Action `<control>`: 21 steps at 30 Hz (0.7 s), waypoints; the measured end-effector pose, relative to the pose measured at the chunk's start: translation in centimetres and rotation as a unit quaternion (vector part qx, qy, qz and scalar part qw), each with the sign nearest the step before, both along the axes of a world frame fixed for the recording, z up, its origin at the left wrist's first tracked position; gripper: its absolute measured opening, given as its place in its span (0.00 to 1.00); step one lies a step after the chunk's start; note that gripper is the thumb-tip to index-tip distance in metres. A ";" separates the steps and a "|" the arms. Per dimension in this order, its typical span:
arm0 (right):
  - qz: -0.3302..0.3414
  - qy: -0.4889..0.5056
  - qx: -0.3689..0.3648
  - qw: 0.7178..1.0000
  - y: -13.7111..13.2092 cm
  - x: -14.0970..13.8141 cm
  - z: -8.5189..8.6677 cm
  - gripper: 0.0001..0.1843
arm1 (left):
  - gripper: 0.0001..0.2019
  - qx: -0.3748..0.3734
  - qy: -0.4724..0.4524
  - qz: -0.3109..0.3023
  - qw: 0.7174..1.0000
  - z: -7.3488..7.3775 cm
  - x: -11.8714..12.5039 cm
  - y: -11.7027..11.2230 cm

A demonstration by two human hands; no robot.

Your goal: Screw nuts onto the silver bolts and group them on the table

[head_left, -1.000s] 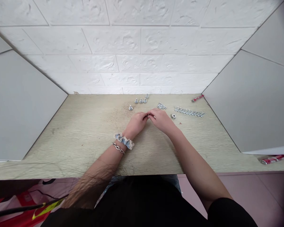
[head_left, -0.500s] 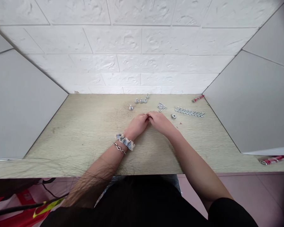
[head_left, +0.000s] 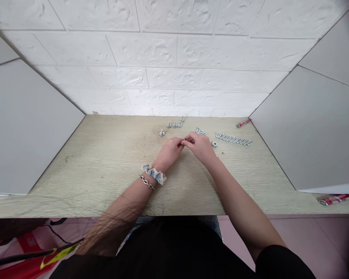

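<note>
Well to the left of the grip, a pale side panel (head_left: 29, 128) bounds the tabletop (head_left: 84, 162). Below the front edge on that side there's a red object (head_left: 23, 270) with a yellow strip (head_left: 59, 255); any lettering on it is too small for me to read. A broad run of wood grain stretches from the panel to the left hand (head_left: 168, 153), leaving that arm generous room sideways.

Beyond the grip, slightly left, five bolts (head_left: 169, 124) stand shank up on wide bases, the farthest close to the white brick-patterned wall (head_left: 159, 77). The front edge is well back from the fingers, over on the person's side.

Both hands meet at the fingertips, thumbs and forefingers drawn together. I can't tell whether a small part is pinched in there; the fingers hide it.

Just past the right hand (head_left: 201, 146) sits a tight cluster of nuts (head_left: 200, 131), partly covered by it. A round metal part (head_left: 214, 144) lies just beside that hand, and farther right comes a slanting row of screws (head_left: 234, 139).

Two red cylinders, one at the back corner (head_left: 244, 123) and one by the front edge (head_left: 336, 199), flank the right side panel (head_left: 311, 128); their markings are unreadable from here.
</note>
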State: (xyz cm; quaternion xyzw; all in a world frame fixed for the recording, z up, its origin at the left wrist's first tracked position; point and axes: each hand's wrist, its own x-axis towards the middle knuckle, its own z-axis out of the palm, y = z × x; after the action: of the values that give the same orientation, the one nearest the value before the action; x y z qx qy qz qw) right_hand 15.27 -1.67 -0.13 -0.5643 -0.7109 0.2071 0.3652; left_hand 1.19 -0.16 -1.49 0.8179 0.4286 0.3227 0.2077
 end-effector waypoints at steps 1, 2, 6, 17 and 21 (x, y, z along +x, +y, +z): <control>0.002 -0.006 0.007 1.000 0.0 0.0 0.0 0.04 | 0.09 -0.004 -0.002 0.003 1.000 0.0 0.0 0.0; 0.006 -0.013 0.015 1.000 0.0 0.0 0.0 0.04 | 0.09 -0.009 -0.002 0.007 1.000 0.1 0.0 0.0; 0.021 -0.043 0.040 0.998 0.0 0.0 0.2 0.07 | 0.11 -0.020 0.000 0.023 1.000 0.2 0.0 0.0; 0.041 -0.052 0.046 0.997 0.0 0.1 0.7 0.08 | 0.10 -0.005 0.008 0.010 1.000 -0.2 -0.1 0.2; 0.036 -0.065 0.049 0.996 0.1 0.1 0.6 0.08 | 0.09 -0.011 0.006 0.014 1.000 -0.1 0.0 0.2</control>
State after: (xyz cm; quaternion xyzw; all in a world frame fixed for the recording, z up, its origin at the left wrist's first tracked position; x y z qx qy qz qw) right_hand 15.34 -1.55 0.49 -0.5316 -0.7627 0.1475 0.3375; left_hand 1.17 0.04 -1.58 0.8115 0.4446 0.3164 0.2093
